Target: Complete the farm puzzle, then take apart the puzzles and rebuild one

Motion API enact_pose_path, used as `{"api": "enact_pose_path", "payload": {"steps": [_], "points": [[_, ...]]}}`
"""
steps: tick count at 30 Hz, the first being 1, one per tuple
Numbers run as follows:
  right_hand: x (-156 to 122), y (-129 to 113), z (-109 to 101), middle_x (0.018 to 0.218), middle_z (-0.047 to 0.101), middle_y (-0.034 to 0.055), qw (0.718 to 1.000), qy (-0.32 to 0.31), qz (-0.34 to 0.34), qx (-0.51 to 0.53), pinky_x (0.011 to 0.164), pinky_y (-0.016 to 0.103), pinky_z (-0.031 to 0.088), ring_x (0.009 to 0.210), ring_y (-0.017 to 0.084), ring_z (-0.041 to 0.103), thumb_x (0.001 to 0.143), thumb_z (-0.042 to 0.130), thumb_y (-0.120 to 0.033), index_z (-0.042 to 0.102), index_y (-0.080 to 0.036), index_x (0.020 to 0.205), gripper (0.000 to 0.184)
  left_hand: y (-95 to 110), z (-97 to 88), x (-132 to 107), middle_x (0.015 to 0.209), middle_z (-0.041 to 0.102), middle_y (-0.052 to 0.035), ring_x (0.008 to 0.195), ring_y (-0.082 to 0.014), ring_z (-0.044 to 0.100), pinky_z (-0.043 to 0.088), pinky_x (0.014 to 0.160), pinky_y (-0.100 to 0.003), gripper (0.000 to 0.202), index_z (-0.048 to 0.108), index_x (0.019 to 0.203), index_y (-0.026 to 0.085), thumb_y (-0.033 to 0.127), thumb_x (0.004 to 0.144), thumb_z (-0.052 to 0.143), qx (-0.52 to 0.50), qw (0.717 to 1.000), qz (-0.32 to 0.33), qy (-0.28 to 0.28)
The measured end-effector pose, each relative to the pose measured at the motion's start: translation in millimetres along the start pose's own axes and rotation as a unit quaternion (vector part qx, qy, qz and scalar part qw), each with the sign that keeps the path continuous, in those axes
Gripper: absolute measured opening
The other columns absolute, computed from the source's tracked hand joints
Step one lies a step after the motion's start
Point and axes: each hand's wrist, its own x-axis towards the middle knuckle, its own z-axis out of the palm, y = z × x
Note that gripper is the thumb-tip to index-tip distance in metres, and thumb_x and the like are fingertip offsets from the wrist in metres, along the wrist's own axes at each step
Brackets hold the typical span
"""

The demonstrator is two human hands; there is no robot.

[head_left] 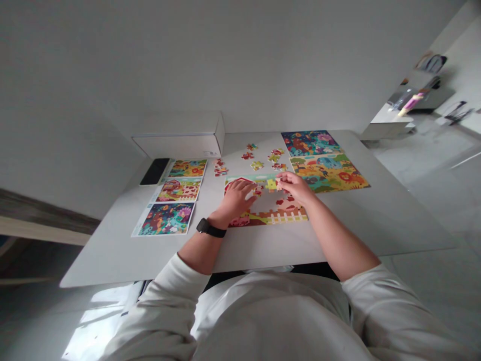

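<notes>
A partly assembled farm jigsaw puzzle [289, 216] lies on the table in front of me, with a red barn at its upper left and a white fence along the bottom. My left hand [236, 199] rests flat on its left side, fingers stretched out over the barn. At the puzzle's upper right, my right hand [296, 186] pinches a small puzzle piece [278, 184], partly hidden by the fingers. Just left of those fingertips is a yellow-green piece [271, 185]; whether the two are joined I cannot tell. Several loose puzzle pieces [257, 165] lie beyond the puzzle.
On the right lie two colourful animal pictures, a night scene [311, 144] and a savanna scene [330, 173]. A sheet with three small pictures [176, 191] and a dark phone [155, 171] are at left. Behind them stands a white box [180, 144] near the wall.
</notes>
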Motion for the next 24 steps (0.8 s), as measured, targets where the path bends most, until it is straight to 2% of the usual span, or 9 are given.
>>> {"api": "enact_pose_path", "payload": {"steps": [5,14,19,24], "points": [[-4,-3,10,0.092,0.07,0.0017,0.999,-0.032,-0.006,-0.017,0.061,0.027,0.051,0.079,0.018,0.066,0.077,0.084,-0.047,0.073,-0.023,0.108,0.041,9,-6.9,2,0.126,0.077,-0.0107,0.119,-0.0276,0.071,0.055,0.107,-0.046,0.029,0.07,0.13,0.023,0.035,0.104,0.065,-0.069,0.996,0.002,0.055],[-10,-5,19,0.096,0.072,0.0013,0.997,-0.078,0.001,-0.014,0.063,0.027,0.054,0.079,0.018,0.068,0.076,0.085,-0.048,0.07,-0.025,0.106,0.041,12,0.5,0,0.113,0.08,-0.008,0.102,-0.0213,0.075,0.06,0.095,-0.038,0.025,0.074,0.125,0.022,0.03,0.101,0.07,-0.138,0.988,0.0,0.064],[-10,-7,14,0.093,0.073,0.0017,0.993,-0.099,-0.014,-0.061,0.066,0.029,0.055,0.076,0.017,0.068,0.077,0.085,-0.046,0.069,-0.023,0.1,0.037,10,2.7,0,0.109,0.08,-0.0066,0.101,-0.0199,0.074,0.059,0.095,-0.037,0.025,0.075,0.125,0.023,0.026,0.101,0.07,-0.146,0.988,0.016,0.043],[-11,-5,4,0.083,0.072,0.0002,0.979,-0.161,-0.018,-0.123,0.069,0.03,0.054,0.076,0.019,0.068,0.079,0.083,-0.041,0.067,-0.023,0.095,0.029,11,4.0,-1,0.109,0.081,-0.0071,0.101,-0.0215,0.075,0.059,0.096,-0.038,0.028,0.076,0.127,0.023,0.025,0.1,0.071,-0.143,0.989,0.032,0.005]]}}
